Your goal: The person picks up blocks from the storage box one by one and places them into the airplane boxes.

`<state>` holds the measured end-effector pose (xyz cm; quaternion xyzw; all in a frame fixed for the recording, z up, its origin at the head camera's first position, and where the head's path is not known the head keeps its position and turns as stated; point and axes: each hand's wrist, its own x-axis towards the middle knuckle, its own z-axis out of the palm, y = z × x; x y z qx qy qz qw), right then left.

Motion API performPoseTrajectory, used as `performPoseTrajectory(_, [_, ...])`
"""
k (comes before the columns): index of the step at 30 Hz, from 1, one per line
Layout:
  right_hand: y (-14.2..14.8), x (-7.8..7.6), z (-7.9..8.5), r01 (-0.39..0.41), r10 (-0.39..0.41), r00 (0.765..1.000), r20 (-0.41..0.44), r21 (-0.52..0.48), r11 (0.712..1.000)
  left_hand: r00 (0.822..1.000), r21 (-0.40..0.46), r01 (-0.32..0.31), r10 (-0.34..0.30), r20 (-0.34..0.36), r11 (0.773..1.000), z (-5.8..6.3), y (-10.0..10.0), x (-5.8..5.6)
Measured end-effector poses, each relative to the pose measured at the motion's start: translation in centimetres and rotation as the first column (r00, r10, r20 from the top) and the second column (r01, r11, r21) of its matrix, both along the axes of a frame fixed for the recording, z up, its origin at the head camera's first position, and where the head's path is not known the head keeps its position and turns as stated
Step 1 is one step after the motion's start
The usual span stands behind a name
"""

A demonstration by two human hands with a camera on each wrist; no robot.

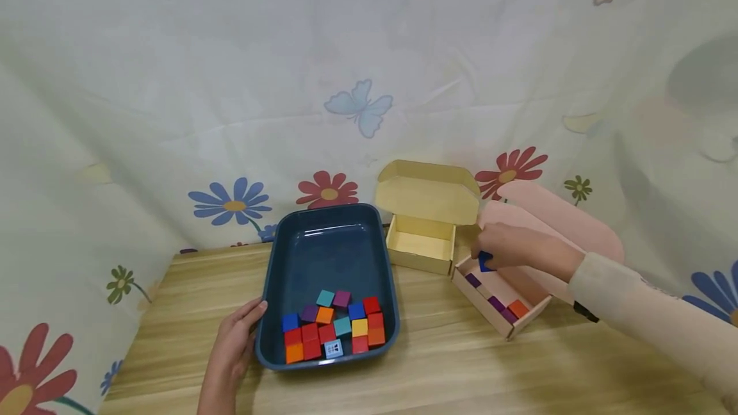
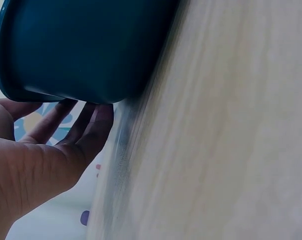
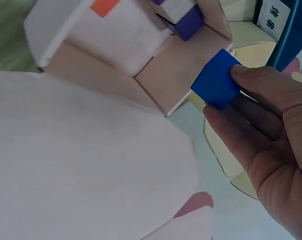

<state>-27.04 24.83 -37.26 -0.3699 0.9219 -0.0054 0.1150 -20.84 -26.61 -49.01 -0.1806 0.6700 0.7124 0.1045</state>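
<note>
Blocks point(image 1: 327, 334) lie in two containers, with a further one held by the right hand point(image 1: 510, 245). Judged from this layout, transfer out of the tray point(image 1: 319, 248) is at an early stage: a few units are in the pink box point(image 1: 483, 306), and the larger share is left in the tray.

Left hand point(image 1: 232, 341): curled on the tray's rim, thumb over the edge, fingertips against the outer wall.

Tray: rests on the surface point(image 1: 438, 364), directly right of the left hand. Contents: red, orange, yellow, teal, blue and purple units plus one printed block point(image 1: 333, 348), grouped in the half nearer the left hand. The far half shows bare floor.

Yellow box point(image 1: 419, 262): between the hands, nearer the right. Lid raised; the visible floor is bare, so filling here appears not yet begun.

Pink box: below the right hand, lid folded back. Visible contents: purple blocks point(image 1: 496, 303) along the front wall and an orange block point(image 1: 519, 308) at the end away from the fingers. The right hand covers part of the interior; a full count cannot be given.

Right hand: pinches a blue block point(image 3: 216, 78) between thumb and fingers above the pink box. Its placement appears incomplete.
</note>
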Motion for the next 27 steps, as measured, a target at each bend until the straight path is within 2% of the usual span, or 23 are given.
performPoseTrajectory(4, [0.5, 0.5, -0.4, 0.058, -0.061, 0.997, 0.055, 0.067, 0.996, 1.0, 0.006, -0.004, 0.004, 0.0, 1.0, -0.1, 0.1, 0.3])
performPoseTrajectory(10, [1.2, 1.2, -1.7, 0.066, -0.072, 0.989, 0.128, 0.052, 0.997, 1.0, 0.015, -0.004, 0.004, 0.006, 1.0, -0.1, 0.1, 0.6])
performPoseTrajectory(13, [1.4, 1.5, -2.3, 0.076, -0.084, 0.989, 0.121, 0.068, 0.995, 1.0, 0.009, 0.004, -0.004, 0.002, 1.0, 0.0, 0.0, 0.5])
performPoseTrajectory(21, [1.8, 2.7, -3.1, 0.033, -0.045, 0.997, 0.067, 0.175, 0.984, 1.0, 0.001, 0.021, -0.021, 0.007, 1.0, 0.2, -0.1, 0.1])
performPoseTrajectory(27, [2.2, 2.7, -4.3, 0.023, -0.033, 0.998, 0.058, 0.169, 0.985, 1.0, -0.002, 0.017, -0.017, 0.018, 1.0, 0.0, -0.2, 0.1])
